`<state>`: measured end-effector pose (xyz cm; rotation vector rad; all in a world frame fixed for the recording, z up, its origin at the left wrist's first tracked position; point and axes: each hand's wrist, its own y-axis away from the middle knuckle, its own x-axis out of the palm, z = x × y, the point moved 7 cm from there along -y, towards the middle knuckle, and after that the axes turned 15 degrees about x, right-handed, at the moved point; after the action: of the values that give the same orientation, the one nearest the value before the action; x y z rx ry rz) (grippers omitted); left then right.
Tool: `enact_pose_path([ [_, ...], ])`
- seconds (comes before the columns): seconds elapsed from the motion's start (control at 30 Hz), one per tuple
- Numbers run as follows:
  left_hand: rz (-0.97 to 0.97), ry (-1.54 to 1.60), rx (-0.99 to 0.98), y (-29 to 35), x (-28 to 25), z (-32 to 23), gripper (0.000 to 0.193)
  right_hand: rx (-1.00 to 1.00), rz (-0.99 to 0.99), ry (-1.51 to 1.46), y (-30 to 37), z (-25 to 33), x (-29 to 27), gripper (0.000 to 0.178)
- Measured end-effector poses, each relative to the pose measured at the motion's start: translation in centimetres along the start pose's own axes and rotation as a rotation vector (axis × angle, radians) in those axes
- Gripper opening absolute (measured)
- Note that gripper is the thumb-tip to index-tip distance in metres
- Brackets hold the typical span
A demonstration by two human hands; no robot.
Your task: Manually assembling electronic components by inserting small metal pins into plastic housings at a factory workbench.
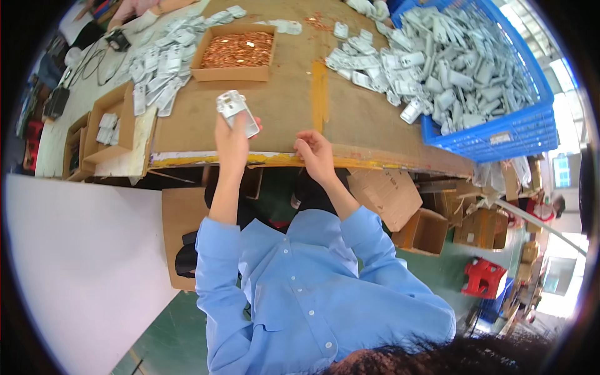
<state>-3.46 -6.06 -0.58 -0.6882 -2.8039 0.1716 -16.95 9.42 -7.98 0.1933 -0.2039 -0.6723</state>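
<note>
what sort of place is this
Probably a small factory or assembly workshop: a blue crate heaped with pale casings, a cardboard box of small copper-coloured parts, and a large worktable.

A brown table (284,100) bears casings (359,61), box (230,75), crate (494,139).

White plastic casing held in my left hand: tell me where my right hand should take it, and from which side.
Take the white plastic casing by its far end, probably best from the right. That end juts out beyond the left hand, whose thumb and fingers grip it nearer the body, and the right hand is on that side.
</note>
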Motion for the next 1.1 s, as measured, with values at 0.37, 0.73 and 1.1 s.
enact_pose_path([
  [0.37,0.083,-0.178,0.233,-2.2,0.1,4.7,0.026,0.078,0.022,0.057,-1.4,2.2,-1.3,0.016],
  [0.73,0.154,-0.179,0.182,-1.3,0.2,6.3,0.024,-0.225,-0.074,0.544,-11.9,13.6,2.7,0.021],
  [1.1,0.123,-0.111,0.168,-1.1,-0.4,6.1,0.024,-0.375,-0.035,1.405,-24.3,14.1,11.1,0.023],
])
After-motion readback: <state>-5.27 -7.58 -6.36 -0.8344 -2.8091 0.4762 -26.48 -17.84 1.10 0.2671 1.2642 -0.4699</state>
